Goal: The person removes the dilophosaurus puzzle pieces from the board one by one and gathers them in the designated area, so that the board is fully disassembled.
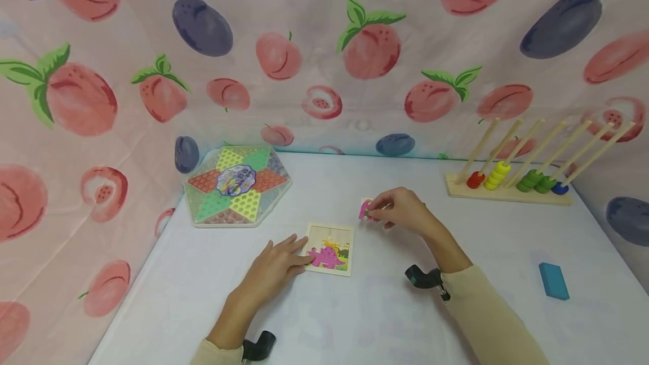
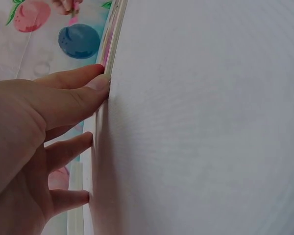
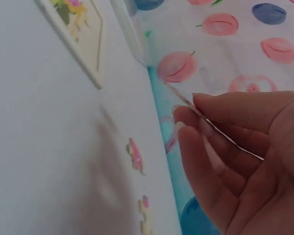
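A wooden jigsaw tray lies in the middle of the table, partly filled with a pink dinosaur picture. My left hand rests at the tray's left side, fingers extended and spread. In the left wrist view the thumb and a fingertip touch the tray's edge. To the right of the tray, my right hand pinches a thin jigsaw piece with pink on it. The right wrist view shows that piece edge-on between thumb and fingers, above the table.
Two loose jigsaw pieces, a pink one and a yellowish one, lie below the right hand. A Chinese checkers board sits back left. A peg stand with colored beads stands back right, a blue block nearer on the right.
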The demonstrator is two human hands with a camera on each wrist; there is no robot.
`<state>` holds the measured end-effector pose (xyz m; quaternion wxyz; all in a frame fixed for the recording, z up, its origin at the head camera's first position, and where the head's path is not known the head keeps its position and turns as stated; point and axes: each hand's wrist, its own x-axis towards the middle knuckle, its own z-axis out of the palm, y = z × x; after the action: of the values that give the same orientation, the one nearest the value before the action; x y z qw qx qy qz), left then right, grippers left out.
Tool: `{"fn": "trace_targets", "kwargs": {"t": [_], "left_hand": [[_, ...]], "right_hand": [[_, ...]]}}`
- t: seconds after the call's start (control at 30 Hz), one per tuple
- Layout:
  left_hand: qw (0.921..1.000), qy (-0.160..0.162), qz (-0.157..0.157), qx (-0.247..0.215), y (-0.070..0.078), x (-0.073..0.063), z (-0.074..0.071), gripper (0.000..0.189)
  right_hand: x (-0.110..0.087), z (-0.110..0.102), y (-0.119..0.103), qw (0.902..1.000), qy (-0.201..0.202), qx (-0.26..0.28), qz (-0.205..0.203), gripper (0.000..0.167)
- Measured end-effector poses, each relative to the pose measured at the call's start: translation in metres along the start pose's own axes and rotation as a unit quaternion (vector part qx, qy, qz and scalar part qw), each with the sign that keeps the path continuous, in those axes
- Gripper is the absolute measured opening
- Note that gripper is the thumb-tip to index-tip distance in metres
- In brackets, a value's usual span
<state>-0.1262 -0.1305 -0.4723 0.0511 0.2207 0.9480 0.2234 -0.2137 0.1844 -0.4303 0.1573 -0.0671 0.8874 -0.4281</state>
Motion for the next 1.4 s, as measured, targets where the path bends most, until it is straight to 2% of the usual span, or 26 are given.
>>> {"fn": "trace_targets", "kwargs": {"t": [0.17, 0.47, 0.8, 1.2, 1.4], "left_hand": [[1.0000, 0.001, 0.001, -0.001, 0.000, 0.000, 0.001, 0.028], [1.0000, 0.002, 0.003, 0.001, 0.000, 0.000, 0.000, 0.029], [1.0000, 0.000, 0.002, 0.003, -0.001, 0.000, 0.001, 0.029], [1.0000, 0.005, 0.006, 0.000, -0.003, 0.000, 0.001, 0.031], [1.0000, 0.003, 0.001, -0.001, -0.004, 0.000, 0.001, 0.032]], "right_hand": [[0.000, 0.005, 0.014, 0.9995, -0.016, -0.022, 0.014, 0.014], [0.001, 0.014, 0.028, 0.9987, -0.024, -0.045, 0.003, 0.011], [0.002, 0.019, 0.028, 0.9978, -0.026, -0.059, -0.012, 0.009], [0.002, 0.024, 0.021, 0.9953, 0.020, -0.094, 0.000, 0.014], [0.003, 0.023, 0.022, 0.9938, 0.029, -0.107, 0.013, 0.007]]}}
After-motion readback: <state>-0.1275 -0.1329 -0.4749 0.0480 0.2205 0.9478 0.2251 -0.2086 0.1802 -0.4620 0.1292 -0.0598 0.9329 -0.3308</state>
